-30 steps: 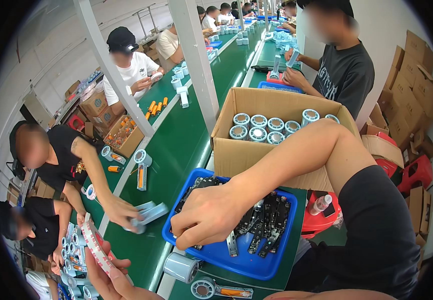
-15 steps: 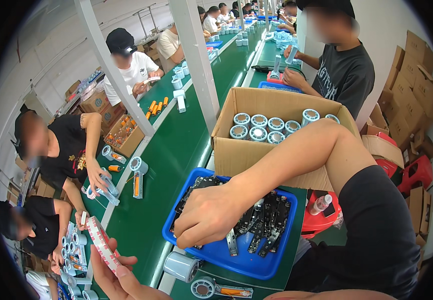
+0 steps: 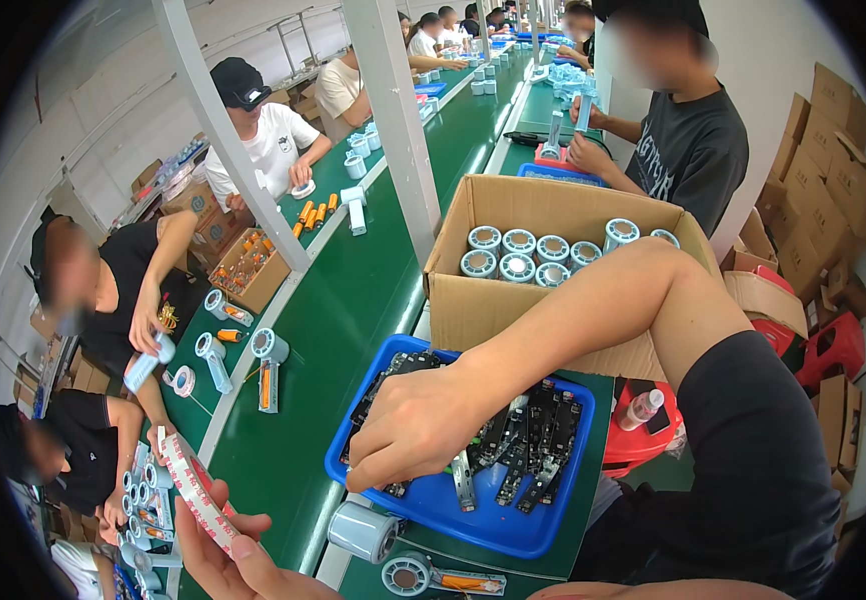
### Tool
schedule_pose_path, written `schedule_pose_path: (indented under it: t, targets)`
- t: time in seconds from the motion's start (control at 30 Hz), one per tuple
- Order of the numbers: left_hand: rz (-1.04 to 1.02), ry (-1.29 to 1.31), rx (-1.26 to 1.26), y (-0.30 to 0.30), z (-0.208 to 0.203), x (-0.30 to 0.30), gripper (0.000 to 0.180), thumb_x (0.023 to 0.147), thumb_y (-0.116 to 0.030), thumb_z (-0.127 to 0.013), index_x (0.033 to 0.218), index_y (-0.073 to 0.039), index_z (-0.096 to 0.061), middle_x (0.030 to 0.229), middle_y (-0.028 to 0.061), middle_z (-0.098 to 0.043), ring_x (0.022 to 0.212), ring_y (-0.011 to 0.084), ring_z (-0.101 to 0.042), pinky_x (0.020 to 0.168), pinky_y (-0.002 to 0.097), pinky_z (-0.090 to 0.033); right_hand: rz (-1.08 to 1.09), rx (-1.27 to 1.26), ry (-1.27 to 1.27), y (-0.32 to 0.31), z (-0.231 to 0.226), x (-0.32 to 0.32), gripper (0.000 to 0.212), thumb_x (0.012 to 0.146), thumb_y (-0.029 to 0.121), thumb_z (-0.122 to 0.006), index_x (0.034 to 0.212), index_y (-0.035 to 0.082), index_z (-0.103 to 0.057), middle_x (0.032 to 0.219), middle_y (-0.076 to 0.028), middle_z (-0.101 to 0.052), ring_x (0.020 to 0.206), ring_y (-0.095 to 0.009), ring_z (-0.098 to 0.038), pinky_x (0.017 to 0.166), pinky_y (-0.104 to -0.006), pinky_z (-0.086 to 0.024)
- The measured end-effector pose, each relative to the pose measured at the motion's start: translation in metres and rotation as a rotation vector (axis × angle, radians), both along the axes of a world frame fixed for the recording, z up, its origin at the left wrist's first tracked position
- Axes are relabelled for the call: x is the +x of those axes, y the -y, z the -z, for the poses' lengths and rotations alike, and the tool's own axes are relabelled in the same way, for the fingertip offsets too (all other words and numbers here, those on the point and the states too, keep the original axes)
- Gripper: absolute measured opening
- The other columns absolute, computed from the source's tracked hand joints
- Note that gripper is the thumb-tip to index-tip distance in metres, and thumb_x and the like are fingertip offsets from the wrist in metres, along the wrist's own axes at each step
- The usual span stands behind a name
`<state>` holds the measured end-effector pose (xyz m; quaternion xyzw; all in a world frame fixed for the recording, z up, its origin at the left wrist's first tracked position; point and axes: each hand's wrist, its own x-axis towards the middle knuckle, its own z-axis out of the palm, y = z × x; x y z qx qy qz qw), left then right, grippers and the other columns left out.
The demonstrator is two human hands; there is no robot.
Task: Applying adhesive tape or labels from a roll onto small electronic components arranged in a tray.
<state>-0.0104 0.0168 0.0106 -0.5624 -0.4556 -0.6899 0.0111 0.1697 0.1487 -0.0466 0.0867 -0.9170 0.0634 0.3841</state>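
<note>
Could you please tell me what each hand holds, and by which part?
The left hand holds a white-and-red tape roll by its lower part; whether the right hand holds anything cannot be told.

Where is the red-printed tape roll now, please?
The tape roll is at the head view's lower left, held in the left hand, left of the blue tray.

Right hand (image 3: 415,425) partly hides tray (image 3: 493,520); left forearm (image 3: 298,587) cropped.

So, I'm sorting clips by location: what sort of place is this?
Probably an electronics assembly workshop: workers along a green belt, a blue tray of circuit boards, and a cardboard box of light-blue parts.
</note>
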Motion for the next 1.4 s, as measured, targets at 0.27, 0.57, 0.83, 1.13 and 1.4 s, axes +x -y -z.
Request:
schedule_pose_path:
  t: [0.27, 0.57, 0.83, 1.13, 1.4]
  targets:
    - [0.003, 0.012, 0.053, 0.008, -0.002, -0.012, 0.042, 0.099, -0.013, -0.053, 0.128, 0.018, -0.050, 0.114, 0.0282, -0.065, 0.092, 0.0293, -0.067, 0.068, 0.0296, -0.054, 0.032, -0.019, 0.055, 0.001, 0.000, -0.010, 0.025, 0.087, 0.010, -0.069, 0.109, 0.002, -0.063, 0.090, -0.007, -0.066, 0.062, -0.020, -0.064, 0.050, -0.0303, -0.050]
    - [-0.212, 0.435, 0.342, 0.025, -0.014, -0.051, 0.055, 0.093, -0.018, -0.051, 0.141, 0.008, -0.041, 0.132, 0.0242, -0.054, 0.122, 0.0346, -0.056, 0.104, 0.0432, -0.046, 0.127, -0.231, 0.145, -0.006, 0.007, -0.036, 0.026, 0.089, 0.015, -0.066, 0.114, 0.007, -0.061, 0.093, -0.009, -0.066, 0.070, -0.025, -0.066, 0.057, -0.0354, -0.054]
    - [-0.253, 0.540, 0.605, 0.039, -0.027, -0.076, 0.056, 0.094, -0.021, -0.048, 0.141, 0.007, -0.039, 0.135, 0.0226, -0.050, 0.127, 0.0316, -0.051, 0.106, 0.0481, -0.046, 0.364, -0.534, 0.219, -0.071, 0.030, -0.130, 0.029, 0.088, 0.014, -0.069, 0.115, 0.005, -0.060, 0.094, -0.008, -0.068, 0.068, -0.014, -0.067, 0.060, -0.0319, -0.054]
    - [-0.198, 0.641, 0.636, 0.065, -0.018, -0.108, 0.054, 0.094, -0.021, -0.046, 0.139, 0.008, -0.041, 0.131, 0.0212, -0.054, 0.112, 0.0281, -0.059, 0.103, 0.0474, -0.048, 0.514, -0.945, 0.389, -0.114, 0.070, -0.223, 0.032, 0.084, 0.010, -0.072, 0.112, 0.001, -0.061, 0.089, -0.010, -0.071, 0.063, -0.014, -0.066, 0.059, -0.0300, -0.054]
    - [-0.201, 0.718, 0.621, 0.066, -0.021, -0.103, 0.052, 0.094, -0.022, -0.045, 0.137, 0.008, -0.042, 0.128, 0.0201, -0.056, 0.102, 0.0251, -0.064, 0.101, 0.0470, -0.049, 0.448, -1.027, 0.431, -0.100, 0.089, -0.264, 0.030, 0.079, 0.006, -0.074, 0.105, -0.002, -0.062, 0.085, -0.010, -0.073, 0.065, -0.017, -0.069, 0.060, -0.0305, -0.056]
